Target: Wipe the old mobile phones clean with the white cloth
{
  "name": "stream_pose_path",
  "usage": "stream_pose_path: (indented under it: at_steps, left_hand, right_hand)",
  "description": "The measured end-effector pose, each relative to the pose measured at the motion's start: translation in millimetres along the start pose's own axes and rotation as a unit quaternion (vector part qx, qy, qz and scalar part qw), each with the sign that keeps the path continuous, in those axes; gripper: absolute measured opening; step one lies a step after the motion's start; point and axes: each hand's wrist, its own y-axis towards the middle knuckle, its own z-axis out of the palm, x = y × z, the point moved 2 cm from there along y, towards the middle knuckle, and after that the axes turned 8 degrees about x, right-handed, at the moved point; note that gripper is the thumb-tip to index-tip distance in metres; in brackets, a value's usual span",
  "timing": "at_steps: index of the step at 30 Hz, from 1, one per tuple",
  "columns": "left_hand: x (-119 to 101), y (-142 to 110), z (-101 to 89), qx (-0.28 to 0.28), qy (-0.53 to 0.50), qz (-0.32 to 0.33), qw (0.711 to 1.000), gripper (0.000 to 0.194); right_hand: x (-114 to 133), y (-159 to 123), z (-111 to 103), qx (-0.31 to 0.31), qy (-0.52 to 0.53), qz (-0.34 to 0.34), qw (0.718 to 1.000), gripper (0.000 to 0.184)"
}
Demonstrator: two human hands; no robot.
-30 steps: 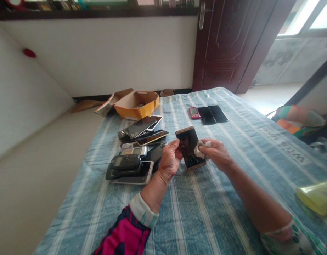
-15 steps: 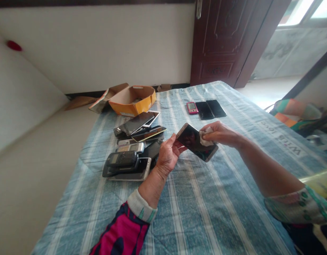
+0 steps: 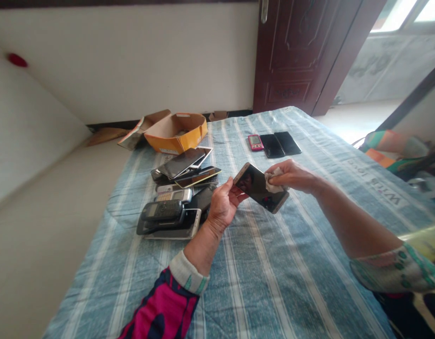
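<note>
Gripping one end of a dark-screened phone in the head view, the left hand holds it tilted above the middle of the striped cloth. The right hand pinches a white wipe against the screen. Heaped phones lie along the cloth's left edge, an orange box near its far left corner, a pink phone beside two black phones toward the far edge.

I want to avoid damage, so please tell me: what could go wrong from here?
The left hand holds the phone near one end, so it might slip. The right hand holds a white wad against the phone; pushing could tip it. The stacked phones lie close beside the left hand, which might knock them.
</note>
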Motion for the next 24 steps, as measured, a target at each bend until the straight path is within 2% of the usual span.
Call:
stream_pose_path:
  at_steps: [24]
  left_hand:
    - [1.4,-0.4,-2.6,0.015,0.020,0.007,1.000,0.023]
  right_hand:
    - [6.8,-1.1,-2.0,0.007,-0.031,-0.008,0.999,0.018]
